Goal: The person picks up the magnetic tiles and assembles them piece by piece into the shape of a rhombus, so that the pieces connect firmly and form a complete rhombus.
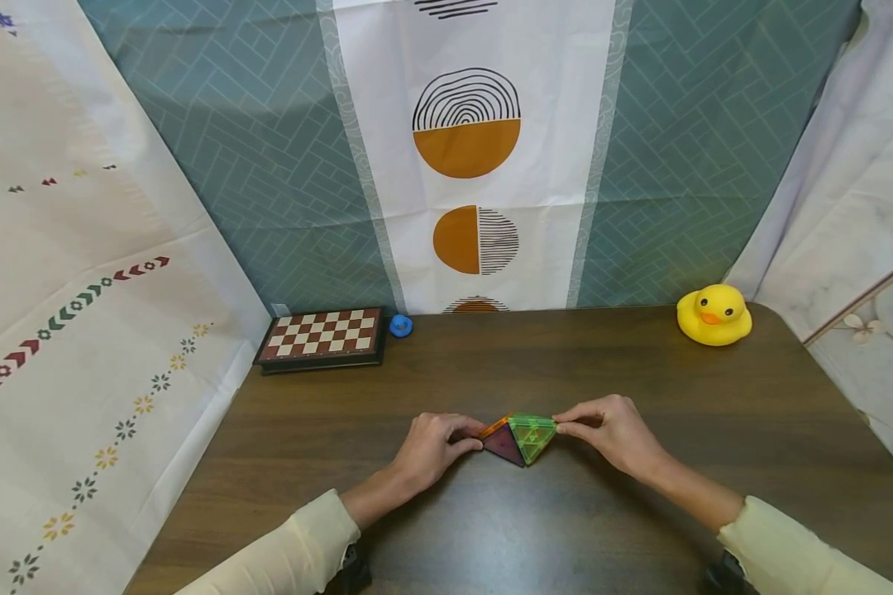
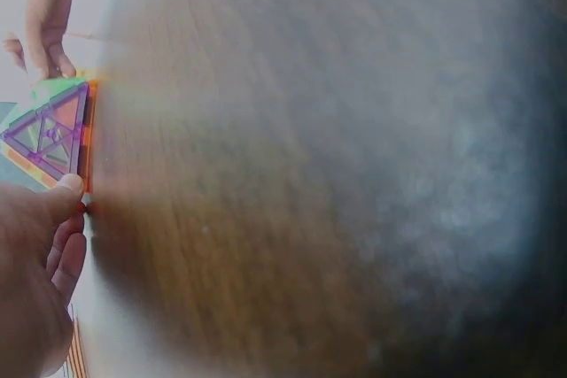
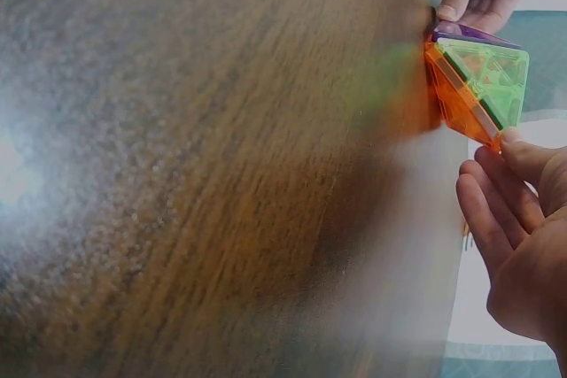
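Observation:
A small solid of translucent magnetic tiles is held between my two hands just over the table. Its purple triangle tile [image 1: 502, 446] faces left in the head view, beside a green triangle tile [image 1: 533, 436]. Orange tiles [image 3: 456, 95] form another side, seen best in the right wrist view. My left hand [image 1: 430, 448] pinches the left corner between thumb and fingers. At the opposite corner, my right hand [image 1: 619, 434] pinches the green and orange edge with thumb and fingertips. The shape's far faces are hidden in the head view.
On the brown wooden table [image 1: 454, 372], a chessboard box [image 1: 320, 337] lies at the back left, with a blue ring-like object [image 1: 400, 326] next to it. A yellow rubber duck [image 1: 714, 315] sits at the back right. Patterned cloths [image 1: 290, 165] hang behind and beside the table.

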The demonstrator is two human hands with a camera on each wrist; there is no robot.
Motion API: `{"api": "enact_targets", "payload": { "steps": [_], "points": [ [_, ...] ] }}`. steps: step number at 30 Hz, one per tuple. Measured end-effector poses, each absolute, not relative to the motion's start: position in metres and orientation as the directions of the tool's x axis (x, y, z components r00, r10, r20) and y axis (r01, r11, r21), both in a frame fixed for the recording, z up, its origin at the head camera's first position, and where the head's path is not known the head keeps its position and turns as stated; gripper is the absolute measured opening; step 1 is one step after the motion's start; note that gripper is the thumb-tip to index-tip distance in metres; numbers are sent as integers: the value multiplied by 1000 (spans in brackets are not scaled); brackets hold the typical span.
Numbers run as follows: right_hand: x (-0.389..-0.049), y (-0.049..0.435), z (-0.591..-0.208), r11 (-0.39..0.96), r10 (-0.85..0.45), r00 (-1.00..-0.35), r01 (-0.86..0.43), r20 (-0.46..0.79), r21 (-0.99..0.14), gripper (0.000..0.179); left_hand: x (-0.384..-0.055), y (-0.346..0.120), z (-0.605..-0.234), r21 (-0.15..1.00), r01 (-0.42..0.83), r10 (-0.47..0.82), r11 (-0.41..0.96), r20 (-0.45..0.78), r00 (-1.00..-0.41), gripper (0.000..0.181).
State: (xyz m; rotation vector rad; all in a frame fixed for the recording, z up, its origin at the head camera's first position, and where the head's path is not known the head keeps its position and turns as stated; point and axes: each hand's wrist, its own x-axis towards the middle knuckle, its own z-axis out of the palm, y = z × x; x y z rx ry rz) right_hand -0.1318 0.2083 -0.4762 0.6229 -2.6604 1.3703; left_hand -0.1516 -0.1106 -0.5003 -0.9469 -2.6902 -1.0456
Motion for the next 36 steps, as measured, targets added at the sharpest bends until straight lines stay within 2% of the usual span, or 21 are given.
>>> {"api": "enact_targets", "payload": {
  "steps": [16, 36],
  "points": [
    [-129, 208, -476, 553, -331, -918, -377, 219, -743, 20, -150, -114, -501, 542, 604, 524, 584, 317, -791, 22],
    [-128, 206, -475, 551, -285, -916, -398, 283, -733, 13, -151, -113, -503, 516, 591, 498, 620, 324, -805, 13]
  ]
}}
